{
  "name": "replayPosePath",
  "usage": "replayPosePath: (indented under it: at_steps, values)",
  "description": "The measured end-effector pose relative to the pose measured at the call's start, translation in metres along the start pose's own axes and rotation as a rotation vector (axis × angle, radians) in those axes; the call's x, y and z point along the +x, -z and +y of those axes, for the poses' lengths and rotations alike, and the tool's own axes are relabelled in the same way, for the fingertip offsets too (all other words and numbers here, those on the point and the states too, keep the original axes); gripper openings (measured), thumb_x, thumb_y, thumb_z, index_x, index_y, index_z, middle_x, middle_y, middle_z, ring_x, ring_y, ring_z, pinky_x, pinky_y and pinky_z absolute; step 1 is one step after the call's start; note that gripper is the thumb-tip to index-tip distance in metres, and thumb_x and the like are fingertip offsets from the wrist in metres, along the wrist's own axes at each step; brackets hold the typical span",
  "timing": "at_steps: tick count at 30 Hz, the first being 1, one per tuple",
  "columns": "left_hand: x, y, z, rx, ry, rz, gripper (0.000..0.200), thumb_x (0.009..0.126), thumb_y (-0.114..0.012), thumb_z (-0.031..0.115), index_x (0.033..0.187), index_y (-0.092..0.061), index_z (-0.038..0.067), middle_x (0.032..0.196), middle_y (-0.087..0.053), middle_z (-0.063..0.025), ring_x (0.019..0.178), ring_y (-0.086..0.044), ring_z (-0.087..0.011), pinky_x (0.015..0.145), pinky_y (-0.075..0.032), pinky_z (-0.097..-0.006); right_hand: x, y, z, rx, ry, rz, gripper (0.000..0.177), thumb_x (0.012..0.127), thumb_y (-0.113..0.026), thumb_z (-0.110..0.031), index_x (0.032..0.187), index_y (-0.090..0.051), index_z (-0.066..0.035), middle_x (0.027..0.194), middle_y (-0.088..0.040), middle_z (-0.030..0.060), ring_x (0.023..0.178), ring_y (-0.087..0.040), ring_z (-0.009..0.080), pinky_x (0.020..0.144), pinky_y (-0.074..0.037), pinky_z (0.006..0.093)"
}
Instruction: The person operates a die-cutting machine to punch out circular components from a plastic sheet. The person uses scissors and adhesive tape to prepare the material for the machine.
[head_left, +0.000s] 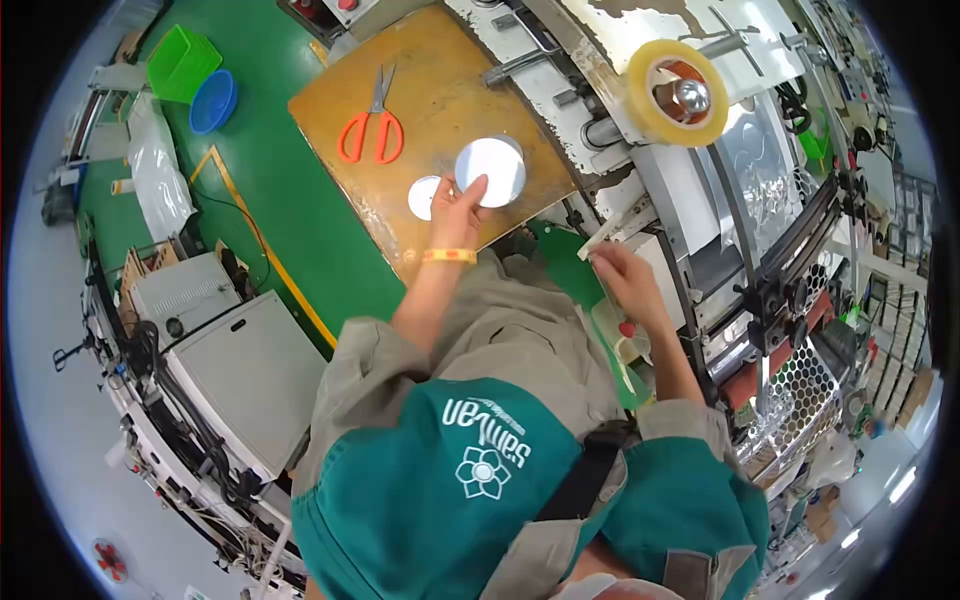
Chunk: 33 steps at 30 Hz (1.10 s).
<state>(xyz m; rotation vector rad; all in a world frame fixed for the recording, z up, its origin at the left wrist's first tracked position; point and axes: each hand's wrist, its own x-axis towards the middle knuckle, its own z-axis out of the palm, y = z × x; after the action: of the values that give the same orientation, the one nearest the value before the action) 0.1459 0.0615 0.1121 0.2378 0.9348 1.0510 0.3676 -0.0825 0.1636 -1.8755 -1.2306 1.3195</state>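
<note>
My left hand, with a yellow band at the wrist, grips the edge of a round white disc over the brown board. Beside those fingers a smaller white disc lies on the board. Orange-handled scissors rest farther up, blades pointing away from me. My right hand is off the board's right side, its fingers drawn together at the end of a pale strip-like piece beside the machine. What exactly those fingers hold is too small to tell.
The worn brown board stands against a machine with metal rods and a large tape roll. Green and blue containers are on the green floor at the upper left. A grey cabinet is at the left.
</note>
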Motion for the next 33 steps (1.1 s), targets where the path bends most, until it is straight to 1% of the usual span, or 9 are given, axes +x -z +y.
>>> replayPosePath:
  at_steps: [1,3,6,10,15,19,27,32,33]
  values:
    - [-0.016,-0.010,0.003,-0.021,0.021,-0.062,0.027,0.081,-0.061,-0.003,0.099,-0.043,0.005,0.094,-0.061,-0.0117,0.086,-0.063,-0.0196,0.070,-0.056,-0.0330,0.012,-0.002,-0.020,0.175,0.023,0.022,0.028,0.089,-0.053,-0.019,0.110,-0.057,-0.001,0.095,-0.064,0.0082,0.089,-0.060,0.0165,0.079,-0.046,0.0290]
    - [-0.040,-0.025,0.006,-0.010,0.003,-0.125,0.027,0.081,-0.061,-0.002,0.099,-0.042,0.004,0.095,-0.061,-0.0124,0.086,-0.063,-0.0196,0.072,-0.056,-0.0336,0.030,-0.004,-0.059,0.310,0.097,0.017,0.028,0.092,-0.050,-0.017,0.113,-0.054,0.002,0.100,-0.062,0.0073,0.090,-0.058,0.0127,0.080,-0.045,0.0254]
    - [-0.063,-0.038,0.017,0.048,-0.048,-0.143,0.027,0.080,-0.062,-0.002,0.097,-0.043,0.004,0.096,-0.062,-0.0128,0.087,-0.063,-0.0201,0.073,-0.057,-0.0334,0.042,-0.012,-0.088,0.560,0.161,-0.091,0.028,0.091,-0.051,-0.018,0.112,-0.056,0.001,0.095,-0.063,0.0052,0.086,-0.057,0.0099,0.076,-0.044,0.0240]
    - [-0.073,-0.035,0.024,0.063,-0.168,-0.133,0.027,0.079,-0.064,-0.002,0.096,-0.043,0.005,0.094,-0.063,-0.0112,0.084,-0.064,-0.0185,0.072,-0.056,-0.0325,0.040,-0.021,-0.105,0.535,0.133,-0.180,0.027,0.087,-0.057,-0.014,0.109,-0.057,0.001,0.094,-0.063,0.0047,0.083,-0.057,0.0090,0.072,-0.045,0.0224]
    - [-0.077,-0.024,0.033,0.141,-0.207,-0.082,0.034,0.076,-0.068,0.000,0.101,-0.045,0.007,0.090,-0.063,-0.0073,0.078,-0.062,-0.0118,0.064,-0.051,-0.0230,0.049,-0.034,-0.107,0.504,0.172,-0.190,0.026,0.084,-0.060,-0.009,0.107,-0.058,0.002,0.091,-0.063,0.0053,0.078,-0.058,0.0090,0.069,-0.045,0.0215]
    - [-0.076,-0.023,0.038,0.136,-0.185,-0.074,0.030,0.077,-0.067,0.001,0.100,-0.047,0.006,0.090,-0.063,-0.0065,0.079,-0.062,-0.0117,0.065,-0.053,-0.0249,0.051,-0.038,-0.113,0.494,0.167,-0.190,0.025,0.084,-0.060,-0.008,0.107,-0.058,0.003,0.091,-0.063,0.0057,0.079,-0.059,0.0093,0.068,-0.045,0.0221]
    - [-0.077,-0.020,0.036,0.096,-0.172,-0.047,0.029,0.077,-0.065,0.002,0.099,-0.046,0.006,0.091,-0.062,-0.0072,0.079,-0.063,-0.0132,0.063,-0.053,-0.0259,0.053,-0.044,-0.109,0.446,0.164,-0.199,0.026,0.084,-0.059,-0.007,0.107,-0.058,0.004,0.089,-0.063,0.0070,0.079,-0.059,0.0103,0.072,-0.046,0.0232]
    - [-0.065,0.007,0.015,0.236,-0.147,-0.042,0.026,0.077,-0.067,0.007,0.096,-0.048,0.006,0.091,-0.060,-0.0058,0.078,-0.060,-0.0105,0.063,-0.053,-0.0248,0.057,-0.055,-0.082,0.417,0.083,-0.204,0.025,0.084,-0.059,-0.010,0.107,-0.058,0.001,0.092,-0.064,0.0058,0.082,-0.058,0.0098,0.072,-0.046,0.0228]
    - [-0.066,0.010,0.014,0.266,-0.098,-0.010,0.027,0.078,-0.068,0.009,0.098,-0.050,0.006,0.092,-0.060,-0.0052,0.079,-0.059,-0.0092,0.064,-0.052,-0.0234,0.058,-0.057,-0.074,0.429,0.068,-0.231,0.028,0.086,-0.059,-0.014,0.110,-0.057,0.000,0.095,-0.063,0.0049,0.082,-0.058,0.0100,0.073,-0.045,0.0230]
